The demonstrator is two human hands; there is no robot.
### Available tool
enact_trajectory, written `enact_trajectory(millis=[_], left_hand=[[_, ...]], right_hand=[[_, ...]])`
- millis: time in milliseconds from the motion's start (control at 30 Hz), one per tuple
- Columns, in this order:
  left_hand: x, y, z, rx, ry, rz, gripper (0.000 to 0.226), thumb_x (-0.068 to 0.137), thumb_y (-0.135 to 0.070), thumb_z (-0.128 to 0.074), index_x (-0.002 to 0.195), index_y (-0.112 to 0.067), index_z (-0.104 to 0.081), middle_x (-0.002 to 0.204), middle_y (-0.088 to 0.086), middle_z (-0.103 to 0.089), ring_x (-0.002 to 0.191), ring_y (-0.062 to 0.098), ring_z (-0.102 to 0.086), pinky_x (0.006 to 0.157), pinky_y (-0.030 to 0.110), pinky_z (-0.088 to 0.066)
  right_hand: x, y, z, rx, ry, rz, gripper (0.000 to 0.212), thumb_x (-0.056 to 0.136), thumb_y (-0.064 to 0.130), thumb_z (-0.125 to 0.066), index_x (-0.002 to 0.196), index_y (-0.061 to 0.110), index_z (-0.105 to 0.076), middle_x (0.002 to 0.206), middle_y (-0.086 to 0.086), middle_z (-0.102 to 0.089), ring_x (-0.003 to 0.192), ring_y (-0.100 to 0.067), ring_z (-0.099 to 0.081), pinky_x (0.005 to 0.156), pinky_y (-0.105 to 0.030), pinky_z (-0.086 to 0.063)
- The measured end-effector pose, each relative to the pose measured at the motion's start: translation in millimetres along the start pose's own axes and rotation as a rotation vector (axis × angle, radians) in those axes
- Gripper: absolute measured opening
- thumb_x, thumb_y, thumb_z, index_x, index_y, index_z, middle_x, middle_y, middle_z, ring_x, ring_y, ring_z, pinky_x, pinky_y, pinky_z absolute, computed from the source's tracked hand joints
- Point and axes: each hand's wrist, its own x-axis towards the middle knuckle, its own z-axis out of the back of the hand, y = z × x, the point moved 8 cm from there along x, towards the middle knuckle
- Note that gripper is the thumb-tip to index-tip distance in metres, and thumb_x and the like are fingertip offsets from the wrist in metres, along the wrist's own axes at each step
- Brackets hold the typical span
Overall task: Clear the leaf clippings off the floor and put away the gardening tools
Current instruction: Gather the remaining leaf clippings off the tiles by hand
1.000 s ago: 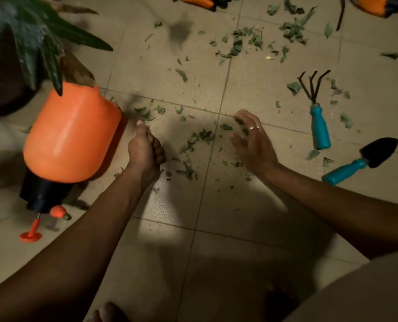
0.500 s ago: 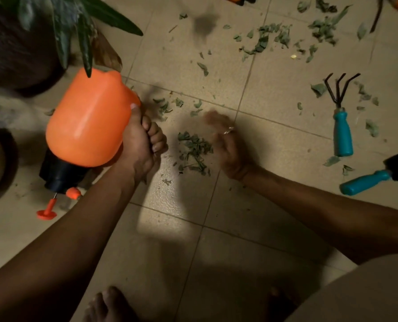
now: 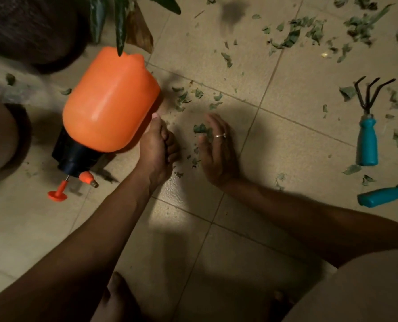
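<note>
The leaf clippings (image 3: 201,130) nearest the orange pressure sprayer (image 3: 110,101) form a small heap just to its right, at the fingertips of the right hand (image 3: 216,149). That hand stands on edge on the tiled floor (image 3: 286,140), fingers straight and together like a scraper. The left hand (image 3: 158,147) is closed in a fist with its thumb against the sprayer's side; I cannot tell whether it holds any clippings. By my reading the clearing is barely begun. Loose bits lie all round this heap, and a much larger scatter (image 3: 293,36) sits up and well to the right of the sprayer. No tool is put away: the hand rake (image 3: 367,135) and the trowel handle (image 3: 383,194) lie far to the sprayer's right, untouched.
</note>
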Motion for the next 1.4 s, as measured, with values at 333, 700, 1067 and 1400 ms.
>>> enact_trajectory(millis=[333, 700, 1067, 1400], left_hand=[[0, -12, 18, -0.036, -0.068, -0.057, 0.051, 0.107, -0.053, -0.037, 0.065, -0.023, -0.035, 0.060, -0.001, -0.019, 0.050, 0.014, -0.014, 0.041, 0.020, -0.018], [11, -41, 34, 0.020, -0.133, -0.135, 0.052, 0.106, -0.054, -0.037, 0.064, -0.024, -0.031, 0.061, -0.001, -0.019, 0.049, 0.015, -0.016, 0.044, 0.021, -0.017], [32, -66, 62, 0.085, -0.115, -0.098, 0.053, 0.105, -0.061, -0.031, 0.064, -0.026, -0.033, 0.064, 0.001, -0.018, 0.056, 0.017, -0.011, 0.048, 0.022, -0.015], [5, -52, 96, 0.070, -0.206, -0.211, 0.055, 0.105, -0.058, -0.036, 0.061, -0.025, -0.033, 0.059, 0.000, -0.019, 0.055, 0.020, -0.010, 0.047, 0.028, -0.012]], right_hand=[[110, -7, 1, 0.170, 0.152, 0.070, 0.038, 0.107, 0.013, -0.033, 0.126, 0.002, -0.063, 0.133, -0.015, -0.052, 0.124, -0.021, -0.054, 0.104, -0.036, -0.050], [122, 17, -69, -0.055, 0.696, 0.228, 0.039, 0.107, 0.021, -0.036, 0.138, 0.013, -0.059, 0.145, -0.005, -0.057, 0.137, -0.009, -0.046, 0.118, -0.028, -0.034], [29, 38, -68, 0.026, 1.068, 0.421, 0.036, 0.102, 0.014, -0.043, 0.127, 0.005, -0.068, 0.135, -0.012, -0.064, 0.135, -0.017, -0.052, 0.118, -0.034, -0.036], [-25, 8, -7, -0.057, 0.214, 0.102, 0.083, 0.099, 0.063, -0.029, 0.152, 0.000, -0.034, 0.162, -0.014, -0.026, 0.153, -0.030, -0.020, 0.122, -0.058, -0.016]])
